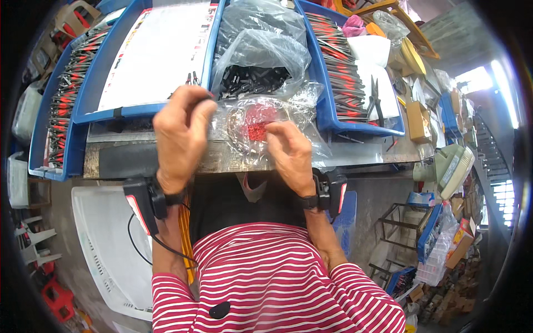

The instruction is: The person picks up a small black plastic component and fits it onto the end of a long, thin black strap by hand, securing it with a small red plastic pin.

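My left hand (180,136) is raised at the bench edge, its fingers curled together. A small black piece (209,98) shows at its fingertips; its kind cannot be made out. My right hand (291,152) has thumb and fingers pinched beside a heap of small red parts (256,132), which lie in a clear plastic bag (236,119). Whatever its fingertips hold is hidden or too small to name. Behind them, an opened plastic bag (264,50) holds many small black parts (252,79). A few black pieces (192,77) rest beyond my left hand.
A blue tray (141,111) carries a white sheet (155,55). Slim red-and-black tools fill a blue tray (38,144) at far left and another blue tray (361,131) at right, where black pliers (376,102) lie. Cardboard boxes (417,122) stand farther right.
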Available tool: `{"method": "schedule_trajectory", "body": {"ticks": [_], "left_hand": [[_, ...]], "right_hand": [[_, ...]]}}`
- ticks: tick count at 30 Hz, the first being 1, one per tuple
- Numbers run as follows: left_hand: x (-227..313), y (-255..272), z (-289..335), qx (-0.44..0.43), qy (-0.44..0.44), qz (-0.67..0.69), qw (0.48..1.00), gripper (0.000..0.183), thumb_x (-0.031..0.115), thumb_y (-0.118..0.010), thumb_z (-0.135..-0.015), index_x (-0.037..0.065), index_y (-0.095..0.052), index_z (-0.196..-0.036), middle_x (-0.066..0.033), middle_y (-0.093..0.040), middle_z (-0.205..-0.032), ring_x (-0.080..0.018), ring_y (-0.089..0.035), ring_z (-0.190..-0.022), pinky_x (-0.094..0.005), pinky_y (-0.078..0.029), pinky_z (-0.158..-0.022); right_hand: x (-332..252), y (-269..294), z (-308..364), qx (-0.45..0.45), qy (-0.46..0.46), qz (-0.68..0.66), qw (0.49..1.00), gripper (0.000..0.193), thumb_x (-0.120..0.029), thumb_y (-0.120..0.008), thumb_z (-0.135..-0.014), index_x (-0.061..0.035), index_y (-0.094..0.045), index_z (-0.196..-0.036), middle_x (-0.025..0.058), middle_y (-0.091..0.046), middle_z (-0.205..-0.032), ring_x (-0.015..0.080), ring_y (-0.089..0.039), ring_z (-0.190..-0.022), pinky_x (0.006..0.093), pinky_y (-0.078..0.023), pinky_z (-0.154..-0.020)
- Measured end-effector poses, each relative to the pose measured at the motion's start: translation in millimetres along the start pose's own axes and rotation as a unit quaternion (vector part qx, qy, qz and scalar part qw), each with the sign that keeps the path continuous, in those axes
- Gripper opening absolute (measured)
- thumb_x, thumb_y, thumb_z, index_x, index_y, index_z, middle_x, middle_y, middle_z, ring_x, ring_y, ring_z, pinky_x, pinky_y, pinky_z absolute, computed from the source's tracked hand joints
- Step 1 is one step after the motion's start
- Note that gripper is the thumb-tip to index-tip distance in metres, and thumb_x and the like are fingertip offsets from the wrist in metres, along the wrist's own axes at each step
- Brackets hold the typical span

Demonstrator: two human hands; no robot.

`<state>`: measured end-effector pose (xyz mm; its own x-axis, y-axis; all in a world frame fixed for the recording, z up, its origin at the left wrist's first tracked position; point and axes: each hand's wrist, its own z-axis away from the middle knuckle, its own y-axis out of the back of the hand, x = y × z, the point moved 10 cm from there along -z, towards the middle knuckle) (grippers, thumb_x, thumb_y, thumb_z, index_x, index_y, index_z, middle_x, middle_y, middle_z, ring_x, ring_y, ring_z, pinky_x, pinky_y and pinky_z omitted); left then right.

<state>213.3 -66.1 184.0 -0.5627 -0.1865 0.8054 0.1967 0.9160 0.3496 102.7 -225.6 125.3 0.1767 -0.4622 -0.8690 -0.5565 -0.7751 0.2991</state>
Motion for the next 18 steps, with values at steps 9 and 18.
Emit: {"method": "schedule_trajectory", "body": {"ticks": [9,18], "left_hand": [[-51.8,12.8,-41.6,0.039,0.022,-0.382,0.923,0.016,0.003,-0.059,-0.077,0.002,-0.057,-0.093,-0.0131,-0.061,-0.084,-0.0247,-0.062,-0.073,-0.0337,-0.048,-0.064],[7.4,-49.8,-33.6,0.016,-0.145,-0.122,0.982,0.014,-0.002,-0.054,-0.076,0.000,-0.059,-0.089,-0.0141,-0.061,-0.084,-0.0258,-0.060,-0.076,-0.0329,-0.048,-0.066]], "right_hand": [[-11.6,-25.3,4.1,-0.040,0.098,0.290,0.951,0.010,-0.004,-0.061,-0.074,-0.0038,-0.054,-0.081,0.0128,-0.051,-0.078,0.0309,-0.055,-0.065,0.0380,-0.044,-0.057],[-11.9,-32.5,3.6,-0.065,0.105,0.334,0.935,0.010,-0.004,-0.056,-0.077,-0.0021,-0.046,-0.078,0.0130,-0.045,-0.076,0.0285,-0.055,-0.068,0.0371,-0.045,-0.055]]}}
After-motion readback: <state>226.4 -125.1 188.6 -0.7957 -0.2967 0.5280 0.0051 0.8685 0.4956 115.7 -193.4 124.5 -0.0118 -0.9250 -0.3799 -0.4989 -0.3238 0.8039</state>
